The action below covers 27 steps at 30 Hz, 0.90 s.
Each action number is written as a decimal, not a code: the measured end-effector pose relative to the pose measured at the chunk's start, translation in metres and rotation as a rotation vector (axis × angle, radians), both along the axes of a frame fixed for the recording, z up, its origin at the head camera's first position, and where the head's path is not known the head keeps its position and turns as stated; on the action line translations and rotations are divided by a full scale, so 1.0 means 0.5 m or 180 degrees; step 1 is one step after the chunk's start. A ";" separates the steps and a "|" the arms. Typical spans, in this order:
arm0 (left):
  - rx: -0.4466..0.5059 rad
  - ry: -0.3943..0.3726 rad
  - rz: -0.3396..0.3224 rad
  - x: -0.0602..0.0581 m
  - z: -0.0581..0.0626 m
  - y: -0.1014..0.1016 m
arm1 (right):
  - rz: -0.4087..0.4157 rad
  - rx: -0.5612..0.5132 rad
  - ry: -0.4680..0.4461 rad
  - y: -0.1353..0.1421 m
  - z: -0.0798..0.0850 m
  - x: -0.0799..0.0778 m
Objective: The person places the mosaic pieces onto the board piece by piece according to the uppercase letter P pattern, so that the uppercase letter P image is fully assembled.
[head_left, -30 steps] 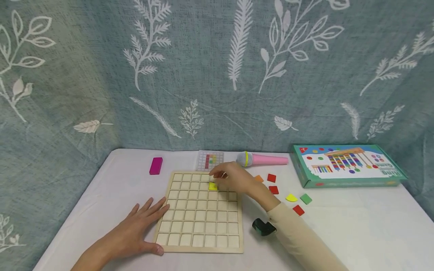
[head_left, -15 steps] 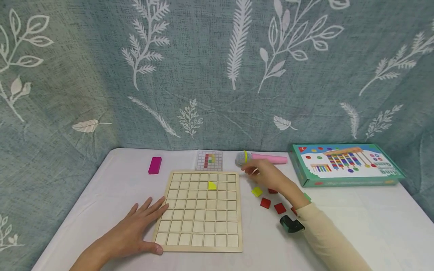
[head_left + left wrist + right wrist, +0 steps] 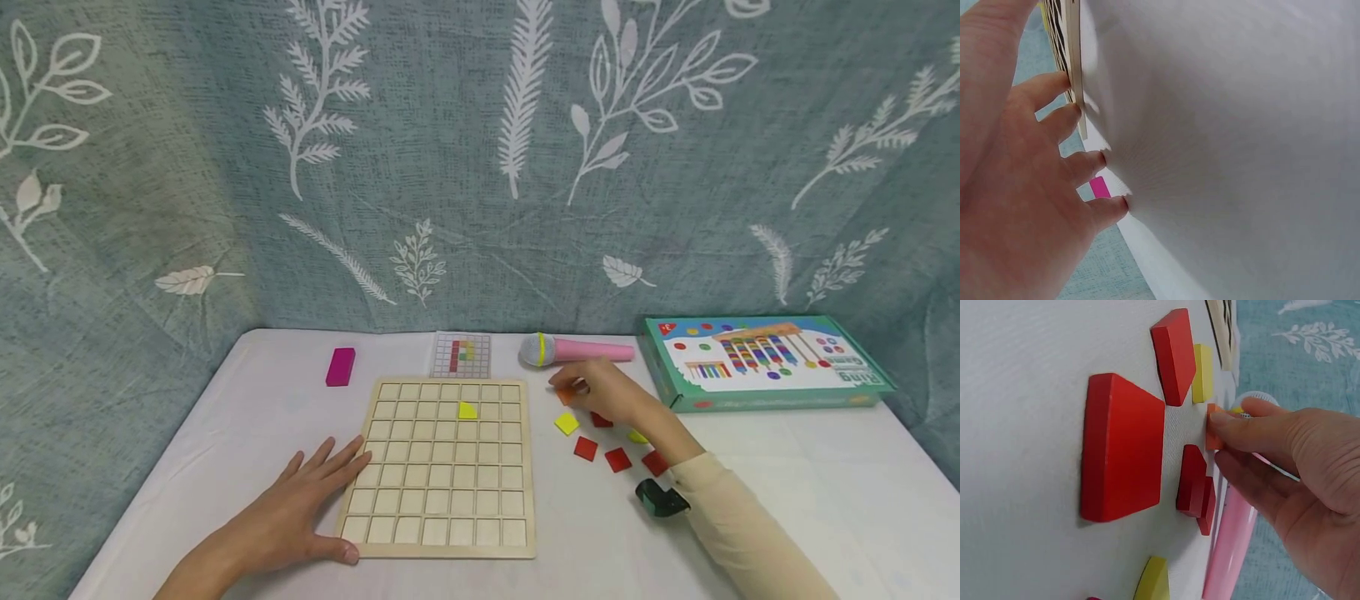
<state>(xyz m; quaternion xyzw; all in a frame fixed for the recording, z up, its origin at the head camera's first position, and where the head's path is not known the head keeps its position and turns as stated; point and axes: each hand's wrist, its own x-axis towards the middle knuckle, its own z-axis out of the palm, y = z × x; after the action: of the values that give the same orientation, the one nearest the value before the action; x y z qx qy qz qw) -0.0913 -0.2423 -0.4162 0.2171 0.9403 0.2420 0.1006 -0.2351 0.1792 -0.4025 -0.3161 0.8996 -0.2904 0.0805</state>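
Note:
My left hand [image 3: 288,517] is spread on the white cloth, fingertips and thumb against the left edge of a wooden grid board [image 3: 531,500]. A yellow quarter-round tile [image 3: 467,411] sits in one of the board's upper squares. Right of the board, my right hand [image 3: 607,392] pinches an orange tile [image 3: 1212,439] between thumb and fingers, low by the table; the fingers partly cover it. Red tiles [image 3: 586,449] and a square yellow tile [image 3: 566,423] lie close below this hand. Another yellow tile [image 3: 637,437] shows partly beneath the right wrist.
Behind the board lies a small pattern card [image 3: 461,356] with coloured squares. Beside it is a pink toy microphone [image 3: 592,350], and a green game box [image 3: 772,362] stands at the back right. A magenta block [image 3: 341,367] rests at the back left.
My right hand has moved right, off the board, to the orange tile, leaving the yellow quarter-round tile in its square. My left hand stays at the board's edge.

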 end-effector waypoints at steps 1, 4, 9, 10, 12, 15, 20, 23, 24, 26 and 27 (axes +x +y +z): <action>0.0010 0.0008 0.0000 0.000 0.000 -0.001 | -0.0019 0.0001 0.0009 -0.001 0.000 0.001; 0.0036 0.0025 0.0000 0.001 0.000 -0.001 | -0.0058 0.0012 0.0091 -0.002 0.000 0.002; -0.0010 0.0007 0.0019 0.002 0.000 0.000 | -0.0032 -0.0053 0.0190 -0.002 0.009 0.004; -0.0018 -0.0003 0.0026 0.002 0.000 0.001 | -0.0017 -0.0059 0.0195 -0.003 0.012 0.004; -0.0032 -0.0012 0.0033 0.002 0.000 0.001 | 0.0028 -0.0058 0.0232 -0.006 0.016 0.004; -0.0027 0.0015 0.0027 0.002 0.000 0.000 | 0.0052 -0.0055 0.0246 -0.016 0.023 0.003; -0.0012 0.0096 -0.0001 0.003 -0.002 -0.002 | 0.0096 -0.0063 0.0213 -0.044 0.033 0.000; 0.0002 0.0078 -0.0003 0.004 -0.003 -0.002 | 0.0145 -0.0056 0.0193 -0.064 0.035 0.000; 0.0003 0.0072 -0.0004 0.004 -0.003 -0.002 | 0.0172 -0.0058 0.0194 -0.070 0.036 0.001; 0.0000 0.0069 -0.0008 0.004 -0.003 -0.003 | 0.0192 -0.0067 0.0173 -0.083 0.037 0.003; 0.0005 0.0067 -0.0008 0.004 -0.003 -0.003 | 0.0193 -0.0083 0.0135 -0.090 0.038 0.004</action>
<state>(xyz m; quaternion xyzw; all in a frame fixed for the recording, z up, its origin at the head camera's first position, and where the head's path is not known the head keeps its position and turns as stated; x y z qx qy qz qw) -0.0893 -0.2436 -0.4176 0.2210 0.9408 0.2402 0.0909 -0.2332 0.1344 -0.3837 -0.3504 0.8872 -0.2928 0.0661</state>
